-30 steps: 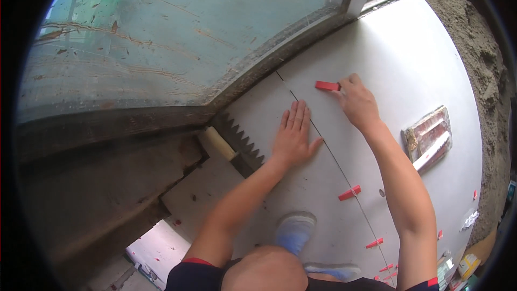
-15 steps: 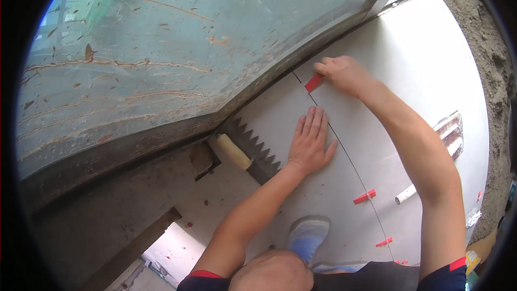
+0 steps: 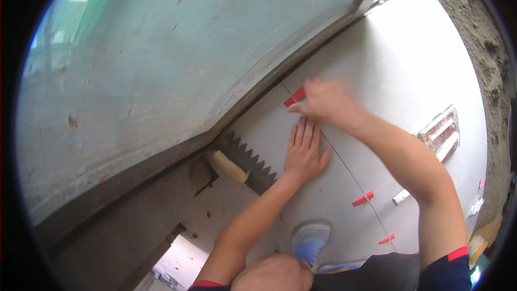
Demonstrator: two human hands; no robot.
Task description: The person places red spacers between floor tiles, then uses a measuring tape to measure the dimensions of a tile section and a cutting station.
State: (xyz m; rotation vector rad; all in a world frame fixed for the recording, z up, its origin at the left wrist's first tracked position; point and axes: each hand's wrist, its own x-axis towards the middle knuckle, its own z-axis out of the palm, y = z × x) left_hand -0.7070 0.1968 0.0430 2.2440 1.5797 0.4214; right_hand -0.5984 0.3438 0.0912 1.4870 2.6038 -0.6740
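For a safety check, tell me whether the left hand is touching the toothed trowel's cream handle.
Apart: in the head view, grey blade and pale tile show between the left hand and the cream handle.

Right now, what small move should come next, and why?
Probably nudge the red wedge left with the right hand, which is at its right end: the wedge crosses the seam, like two other wedges, and the left hand lies flat beside it.

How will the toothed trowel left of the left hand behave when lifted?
The toothed trowel is likely stiff: its grey blade looks like thin sheet metal. It probably won't roll, as the broad blade appears to lie flat. The thick pale handle looks easy to grip.
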